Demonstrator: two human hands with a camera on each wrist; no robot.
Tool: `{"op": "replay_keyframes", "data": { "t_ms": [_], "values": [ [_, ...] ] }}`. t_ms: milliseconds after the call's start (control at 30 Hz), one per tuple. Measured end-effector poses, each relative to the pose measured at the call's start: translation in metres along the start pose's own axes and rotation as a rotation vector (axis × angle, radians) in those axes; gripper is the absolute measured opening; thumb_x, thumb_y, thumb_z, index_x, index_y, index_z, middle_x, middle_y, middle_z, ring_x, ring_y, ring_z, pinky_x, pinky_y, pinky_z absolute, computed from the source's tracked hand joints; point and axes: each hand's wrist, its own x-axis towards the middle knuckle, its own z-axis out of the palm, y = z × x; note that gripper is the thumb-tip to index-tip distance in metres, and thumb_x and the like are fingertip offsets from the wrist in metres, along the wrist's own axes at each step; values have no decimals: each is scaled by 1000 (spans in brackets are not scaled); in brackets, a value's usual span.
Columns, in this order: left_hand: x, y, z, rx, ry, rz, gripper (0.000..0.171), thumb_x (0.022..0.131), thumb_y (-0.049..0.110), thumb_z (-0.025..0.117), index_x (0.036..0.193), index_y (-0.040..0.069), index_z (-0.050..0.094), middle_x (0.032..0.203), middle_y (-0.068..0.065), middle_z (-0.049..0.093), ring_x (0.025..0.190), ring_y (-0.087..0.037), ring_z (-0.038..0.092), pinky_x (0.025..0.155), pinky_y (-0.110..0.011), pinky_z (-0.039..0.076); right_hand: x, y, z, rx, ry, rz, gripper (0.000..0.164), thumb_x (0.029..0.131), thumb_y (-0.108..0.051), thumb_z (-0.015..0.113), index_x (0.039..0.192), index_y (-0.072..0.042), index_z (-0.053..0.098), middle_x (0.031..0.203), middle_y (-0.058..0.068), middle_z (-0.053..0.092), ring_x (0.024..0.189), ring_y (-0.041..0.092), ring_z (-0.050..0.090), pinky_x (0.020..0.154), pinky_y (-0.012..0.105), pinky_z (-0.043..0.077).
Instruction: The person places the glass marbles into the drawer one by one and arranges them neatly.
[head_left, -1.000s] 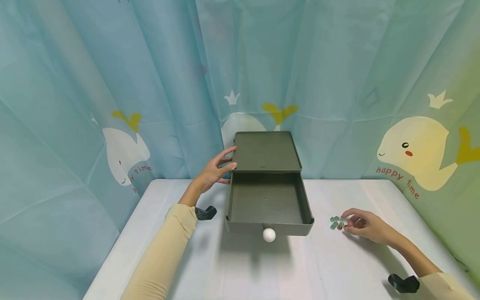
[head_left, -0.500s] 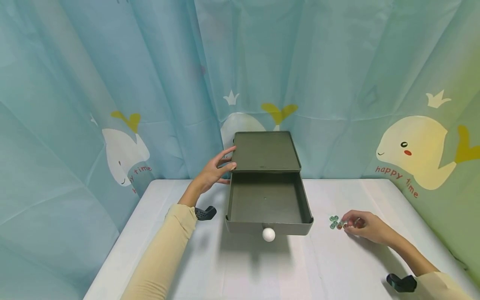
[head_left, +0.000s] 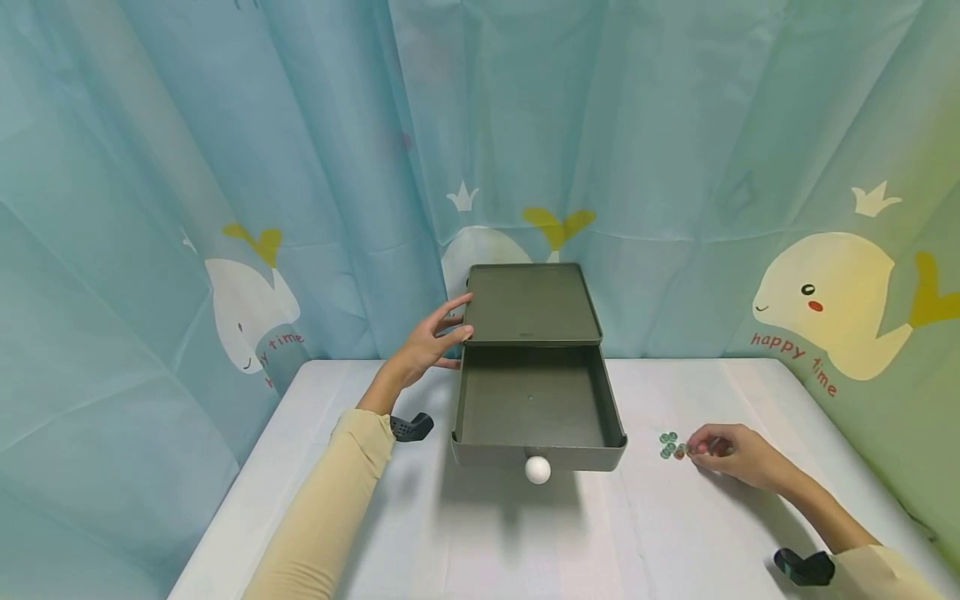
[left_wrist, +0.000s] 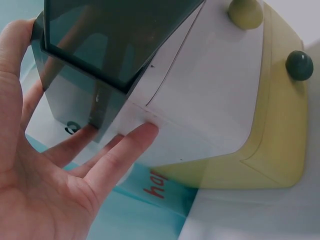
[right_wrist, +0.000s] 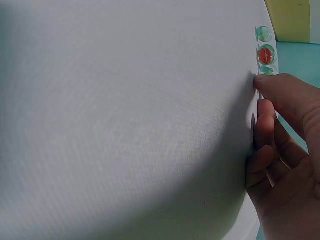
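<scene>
Olive box (head_left: 532, 304), left side: touches with left hand (head_left: 420, 346), fingers spread, apparently to steady it. Beside marbles (head_left: 670, 448) right of box, curls right hand (head_left: 738, 454), thumb near forefinger; can't tell if pinching one.

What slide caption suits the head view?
Left grip against the box, drawer open; right grip at the marbles on the table.

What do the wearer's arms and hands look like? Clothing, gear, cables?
Left hand and right hand are bare, no gloves. The left sleeve and right sleeve are pale yellow. Each wrist has a dark, angular device, left device and right device. No cables visible.
</scene>
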Motion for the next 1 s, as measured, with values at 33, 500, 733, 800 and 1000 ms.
{"op": "replay_keyframes", "data": {
  "t_ms": [33, 500, 733, 800, 1000],
  "values": [
    [0, 0, 0, 0, 1, 0, 63, 102, 29, 63, 159, 40, 37, 165, -12, 27, 149, -31, 33, 94, -58, 54, 0, 0, 0, -3, 2, 1, 10, 89, -7, 78, 95, -13, 73, 82, -8, 64, 70, 2, 53, 62, 23, 44],
    [0, -1, 0, 4, 4, -4, 63, 103, 29, 63, 159, 40, 37, 165, -11, 27, 148, -31, 35, 94, -57, 55, 1, 3, 0, -13, 9, -2, 10, 89, -8, 78, 94, -15, 73, 82, -10, 63, 70, 3, 54, 61, 24, 46],
    [0, -3, -1, 2, -3, 0, 64, 102, 31, 64, 159, 40, 36, 165, -12, 26, 149, -32, 32, 94, -58, 54, 1, 4, 1, -18, 7, -24, 12, 87, -7, 79, 94, -14, 72, 81, -10, 61, 70, 3, 54, 60, 24, 45],
    [0, -2, -1, 0, -3, 1, 64, 102, 31, 64, 159, 40, 36, 165, -12, 26, 149, -33, 34, 94, -58, 54, 2, 3, 0, -17, -3, -20, 12, 88, -7, 79, 94, -14, 71, 82, -9, 61, 70, 2, 54, 61, 24, 45],
    [0, -2, 0, -7, -6, 7, 65, 102, 31, 64, 159, 39, 36, 165, -13, 26, 148, -32, 34, 94, -58, 55, 3, 2, -3, 5, -49, -18, 11, 90, -7, 78, 96, -11, 71, 84, -7, 60, 71, 2, 54, 62, 23, 44]
  ]
}}
